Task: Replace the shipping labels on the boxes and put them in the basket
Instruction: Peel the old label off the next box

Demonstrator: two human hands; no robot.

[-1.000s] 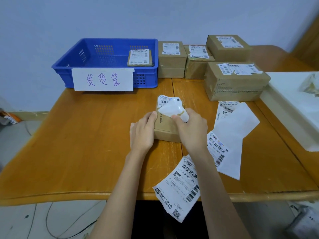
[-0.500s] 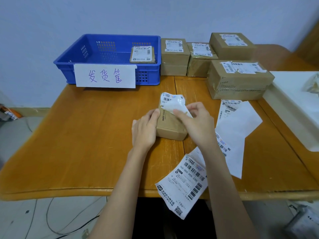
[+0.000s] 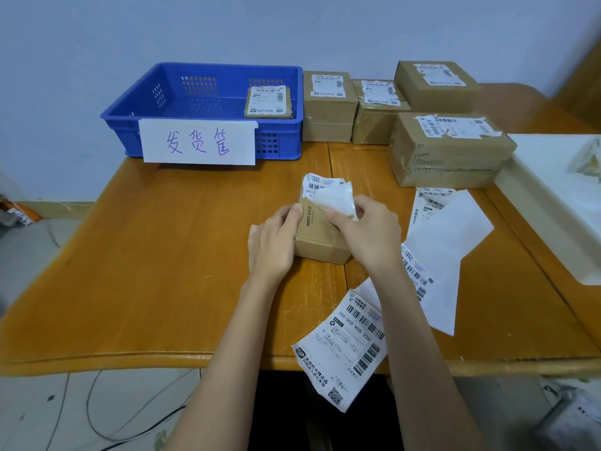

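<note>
A small brown cardboard box (image 3: 320, 237) lies at the middle of the wooden table (image 3: 162, 255). Its old white shipping label (image 3: 328, 195) is half peeled and curls up from the box top, still stuck at the far end. My right hand (image 3: 367, 232) pinches the loose end of that label. My left hand (image 3: 273, 242) holds the box by its left side, thumb on the top edge. The blue basket (image 3: 201, 92) with a handwritten paper sign stands at the back left, and one labelled box (image 3: 268, 100) lies inside it.
Several labelled cardboard boxes (image 3: 448, 148) stand at the back right. Fresh labels (image 3: 344, 346) hang over the table's front edge under my right forearm, with white backing sheets (image 3: 448, 252) to the right. A white foam block (image 3: 559, 196) sits at the right edge.
My right hand has drawn the peeled label end a little further back along the box top. The left hand and the box stay where they were.
</note>
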